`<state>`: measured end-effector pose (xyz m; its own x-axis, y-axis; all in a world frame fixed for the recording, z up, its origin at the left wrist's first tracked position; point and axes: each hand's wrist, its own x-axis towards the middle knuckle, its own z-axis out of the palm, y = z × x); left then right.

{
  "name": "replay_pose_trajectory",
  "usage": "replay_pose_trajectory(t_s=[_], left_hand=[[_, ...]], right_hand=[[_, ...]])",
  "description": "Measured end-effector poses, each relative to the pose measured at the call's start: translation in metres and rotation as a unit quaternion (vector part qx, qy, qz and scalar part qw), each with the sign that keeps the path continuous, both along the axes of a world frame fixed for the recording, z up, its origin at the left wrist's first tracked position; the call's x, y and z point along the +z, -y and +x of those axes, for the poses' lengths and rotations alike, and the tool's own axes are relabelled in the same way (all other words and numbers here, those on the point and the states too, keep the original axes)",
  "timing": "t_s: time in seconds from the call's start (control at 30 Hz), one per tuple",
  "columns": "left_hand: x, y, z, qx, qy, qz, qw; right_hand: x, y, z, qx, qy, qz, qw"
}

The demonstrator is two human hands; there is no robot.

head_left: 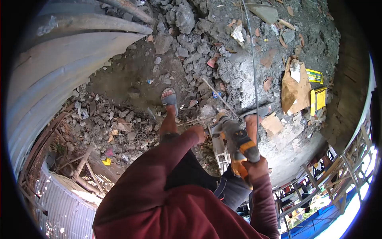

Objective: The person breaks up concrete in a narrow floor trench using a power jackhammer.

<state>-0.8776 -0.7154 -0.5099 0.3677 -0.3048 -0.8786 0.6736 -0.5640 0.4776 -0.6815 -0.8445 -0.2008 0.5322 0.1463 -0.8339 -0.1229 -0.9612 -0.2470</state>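
Note:
My right hand (256, 169) is wrapped around the rear handle of a yellow, grey and black rotary hammer (238, 139). The tool slants up and to the left, its front end over the broken ground by my feet. My left hand (197, 134) is curled closed just left of the tool's front end, apart from its body. What is inside those fingers, if anything, is hidden. A dark cable (253, 59) hangs in front of the tool from the top of the view. Beneath my hands, a pale ladder-like frame (220, 149) is partly covered by the tool.
Broken concrete rubble (187, 51) covers the ground. Upper right lie a trowel (264, 13), a torn brown paper bag (292, 89) and yellow packets (318, 99). Corrugated metal sheets (71, 63) stand at left. Lower right shows wooden framing (338, 175) and a blue tarp (318, 221).

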Motion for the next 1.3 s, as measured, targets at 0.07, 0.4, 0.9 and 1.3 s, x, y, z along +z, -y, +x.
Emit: replay_pose_trajectory(t_s=[0.07,0.4,0.9,1.3], left_hand=[[-0.018,0.001,0.010,-0.083,-0.043,-0.026,0.995],[-0.045,0.011,0.009,-0.026,0.011,0.170,0.985],[-0.113,0.063,-0.042,-0.018,0.119,0.349,0.929],[-0.012,0.034,0.037,-0.111,-0.064,0.168,0.977]], right_hand=[[-0.055,0.010,-0.007,0.016,-0.004,-0.026,1.000],[-0.138,0.057,-0.042,-0.177,-0.002,-0.049,0.983],[-0.096,0.057,-0.091,-0.199,0.084,0.025,0.976],[-0.156,0.172,-0.105,-0.290,0.011,-0.021,0.957]])
